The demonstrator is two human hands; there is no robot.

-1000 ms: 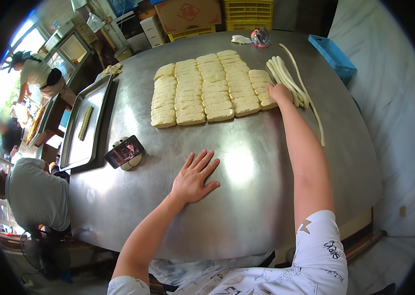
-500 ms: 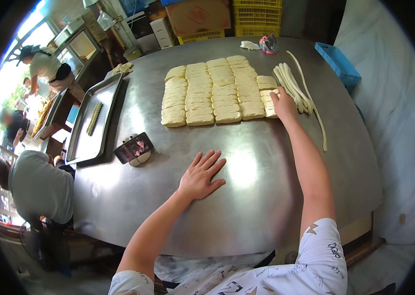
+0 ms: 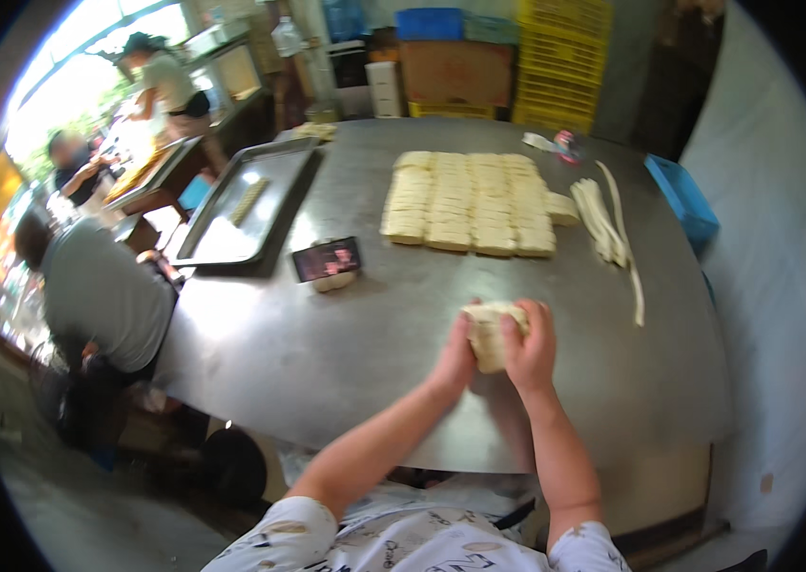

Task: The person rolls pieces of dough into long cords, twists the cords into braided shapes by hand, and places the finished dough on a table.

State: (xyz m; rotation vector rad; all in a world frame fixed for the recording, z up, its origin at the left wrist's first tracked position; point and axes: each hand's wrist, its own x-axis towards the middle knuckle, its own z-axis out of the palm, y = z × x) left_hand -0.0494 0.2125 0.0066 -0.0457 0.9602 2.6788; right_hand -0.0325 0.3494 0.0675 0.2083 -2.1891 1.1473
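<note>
Both hands have left their earlier spots — right off the dough rows, left off the bare steel — and meet near the table's [image 3: 260, 362] front edge. Left hand [image 3: 457, 359] and right hand [image 3: 529, 348] clamp a dough piece [image 3: 493, 334] between them, fingers curled on it (long axis roughly upright), the dough block [image 3: 465, 202] well beyond.

1. Both hands meet over the steel table [image 3: 346, 353]: the left hand [image 3: 454, 360] and right hand [image 3: 532, 351] clasp a pale dough piece [image 3: 491, 334] between them.
2. Farther back lie rows of cut dough blocks [image 3: 468, 200], with dough strips [image 3: 605, 224] beside them.
3. A phone [image 3: 326, 259] and a metal tray [image 3: 248, 202] sit to the left.
</note>
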